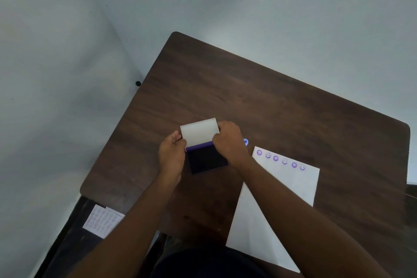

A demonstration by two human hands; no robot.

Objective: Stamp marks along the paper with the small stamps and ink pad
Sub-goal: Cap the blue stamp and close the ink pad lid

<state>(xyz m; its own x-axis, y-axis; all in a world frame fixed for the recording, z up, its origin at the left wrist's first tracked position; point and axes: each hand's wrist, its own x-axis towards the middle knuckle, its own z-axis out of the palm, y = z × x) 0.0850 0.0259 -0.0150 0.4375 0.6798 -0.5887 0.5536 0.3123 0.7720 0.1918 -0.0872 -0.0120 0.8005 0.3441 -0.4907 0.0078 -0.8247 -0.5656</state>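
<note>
Holding the ink pad [207, 159] at the middle of the dark wood desk [248, 97], I am gripping it from both sides. My left hand [172, 153] is resting against its left edge, fingers curled round the case where the white lid [198, 134] is hinging up. My right hand [229, 142] is curling over the right corner of that lid, fingers pinching it; the lid is standing tilted open, away from me, and the dark ink surface is lying exposed below it. Just right of my right hand a small blue stamp [246, 142] is peeking out on the desk. Beside it the white paper [282, 187] is lying flat, carrying a row of six purple marks [281, 160] along its far edge. Down at the lower left, off the desk, a sheet of pale round stickers [101, 220] is lying.
</note>
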